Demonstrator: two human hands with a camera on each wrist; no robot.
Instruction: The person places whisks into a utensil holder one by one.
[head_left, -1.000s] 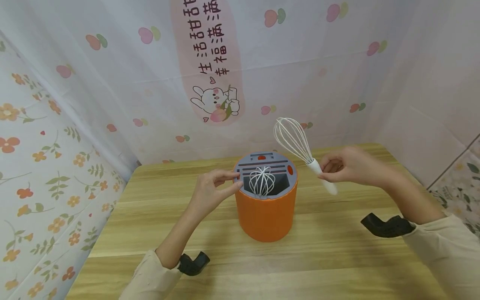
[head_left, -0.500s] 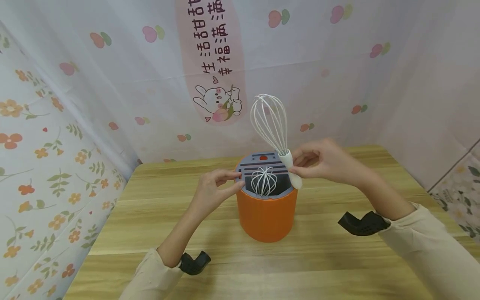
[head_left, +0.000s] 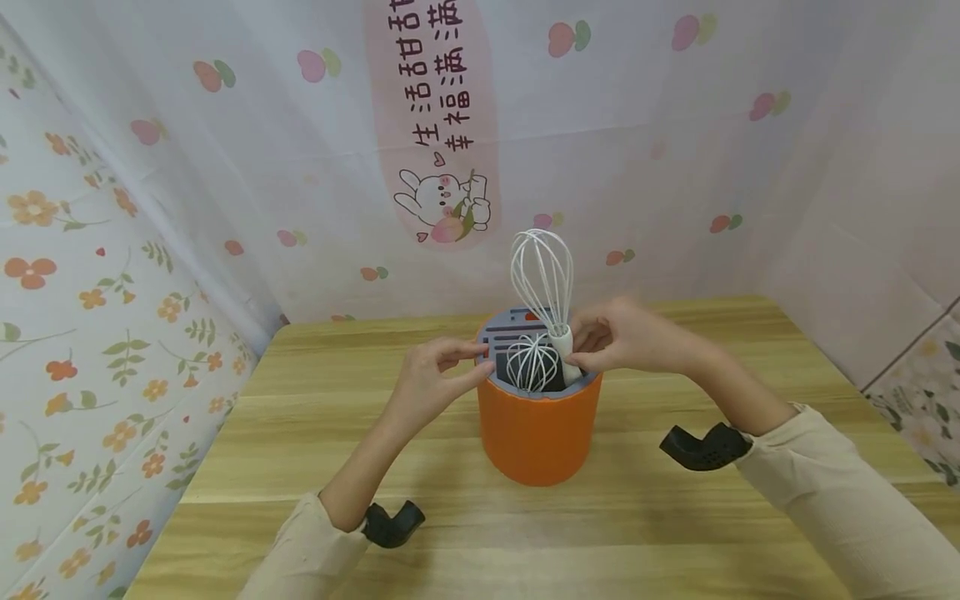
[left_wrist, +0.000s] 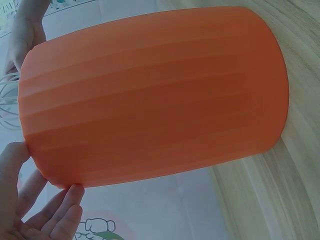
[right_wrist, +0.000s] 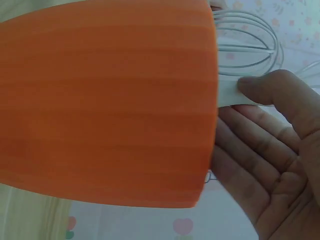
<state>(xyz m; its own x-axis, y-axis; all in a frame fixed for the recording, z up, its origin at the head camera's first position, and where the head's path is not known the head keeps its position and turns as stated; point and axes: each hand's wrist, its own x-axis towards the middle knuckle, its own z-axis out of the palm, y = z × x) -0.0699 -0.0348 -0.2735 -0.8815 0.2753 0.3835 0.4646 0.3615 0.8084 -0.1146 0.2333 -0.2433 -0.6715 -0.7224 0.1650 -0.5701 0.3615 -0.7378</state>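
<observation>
An orange utensil holder [head_left: 536, 437] with a grey slotted top stands upright on the wooden table. My left hand [head_left: 431, 379] holds its left rim, thumb and fingers apart on the edge. My right hand [head_left: 626, 337] pinches the white handle of a large whisk [head_left: 543, 271], wire loops upward. The handle's lower end is inside the holder's front opening, at its right part. In the right wrist view the thumb presses on the handle [right_wrist: 229, 92], just above the rim. Beside it a smaller white whisk [head_left: 532, 364] sits in the same opening, only its wires showing.
The table [head_left: 315, 433] extends around the holder on all sides. A white printed curtain [head_left: 637, 167] hangs close behind the table, and a flowered one [head_left: 90, 333] stands along the left. Black wrist mounts [head_left: 393, 525] stick out from both sleeves.
My right hand has brought the large whisk left over the holder, then lowered its handle into the front opening. My left hand has stayed on the rim.
</observation>
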